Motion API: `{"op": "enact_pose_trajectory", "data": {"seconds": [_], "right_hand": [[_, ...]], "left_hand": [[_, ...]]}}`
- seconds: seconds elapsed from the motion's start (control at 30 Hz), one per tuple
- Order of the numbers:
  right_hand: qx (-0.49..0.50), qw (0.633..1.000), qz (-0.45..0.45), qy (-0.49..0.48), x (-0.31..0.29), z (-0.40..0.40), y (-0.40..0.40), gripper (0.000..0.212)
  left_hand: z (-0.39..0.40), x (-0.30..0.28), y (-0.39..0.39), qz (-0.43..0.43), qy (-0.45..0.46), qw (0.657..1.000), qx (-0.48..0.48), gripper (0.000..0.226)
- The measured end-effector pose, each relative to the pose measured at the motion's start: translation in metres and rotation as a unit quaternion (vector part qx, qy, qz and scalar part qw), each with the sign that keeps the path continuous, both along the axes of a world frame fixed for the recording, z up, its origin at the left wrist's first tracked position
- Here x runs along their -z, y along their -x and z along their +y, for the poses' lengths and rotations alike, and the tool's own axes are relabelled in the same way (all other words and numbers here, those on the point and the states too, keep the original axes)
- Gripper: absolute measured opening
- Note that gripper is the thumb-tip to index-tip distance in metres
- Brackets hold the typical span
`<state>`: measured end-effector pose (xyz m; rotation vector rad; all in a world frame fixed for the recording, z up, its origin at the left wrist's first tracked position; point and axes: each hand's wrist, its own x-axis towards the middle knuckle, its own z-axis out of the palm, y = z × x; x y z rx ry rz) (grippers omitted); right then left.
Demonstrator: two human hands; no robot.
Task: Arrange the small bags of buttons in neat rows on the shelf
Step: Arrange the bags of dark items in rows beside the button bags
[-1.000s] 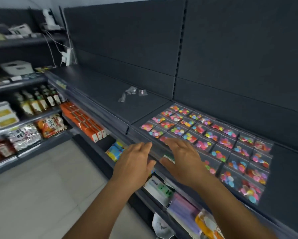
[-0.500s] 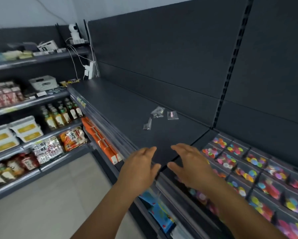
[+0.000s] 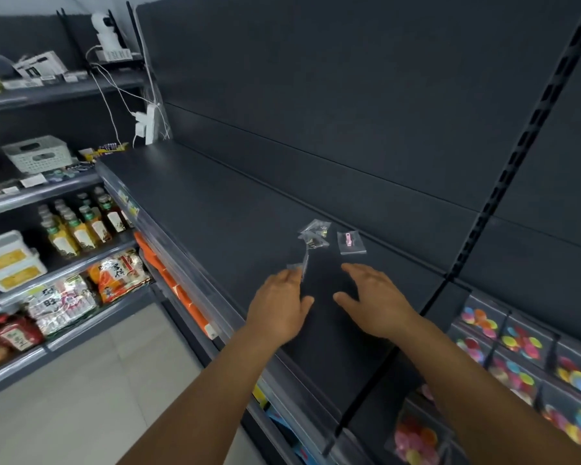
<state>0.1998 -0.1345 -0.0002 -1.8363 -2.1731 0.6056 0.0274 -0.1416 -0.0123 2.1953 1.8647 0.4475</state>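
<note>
Clear crinkly plastic bags (image 3: 313, 235) lie loose on the dark metal shelf (image 3: 215, 209) just beyond both spread, empty hands, left (image 3: 280, 307) and right (image 3: 374, 302), and a hasty sweep could scatter the slippery things.

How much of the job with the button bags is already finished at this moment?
Done: many button bags lie in neat rows on the right shelf section. In hand: nothing; the left hand and right hand, both open, reach toward loose bags and a pink bag on the dark shelf. Left: arranging those few.
</note>
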Motion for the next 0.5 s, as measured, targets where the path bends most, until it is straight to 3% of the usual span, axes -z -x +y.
{"op": "enact_pose_trajectory", "data": {"seconds": [0.17, 0.3, 0.4, 0.5], "right_hand": [[0.053, 0.998, -0.033, 0.010, 0.009, 0.042, 0.012, 0.068], [0.076, 0.994, -0.067, 0.026, 0.012, 0.069, 0.022, 0.066], [0.078, 0.993, -0.085, 0.022, 0.015, 0.075, 0.025, 0.056], [0.079, 0.996, -0.023, -0.031, 0.019, 0.066, 0.024, 0.030]], "left_hand": [[0.039, 0.013, 0.010, 0.059, -0.035, 0.992, 0.102, 0.046], [0.065, 0.014, 0.021, 0.033, -0.066, 0.987, 0.143, 0.037], [0.086, 0.010, 0.026, -0.010, -0.073, 0.987, 0.145, 0.036], [0.101, 0.009, 0.026, -0.016, -0.031, 0.988, 0.152, 0.039]]}}
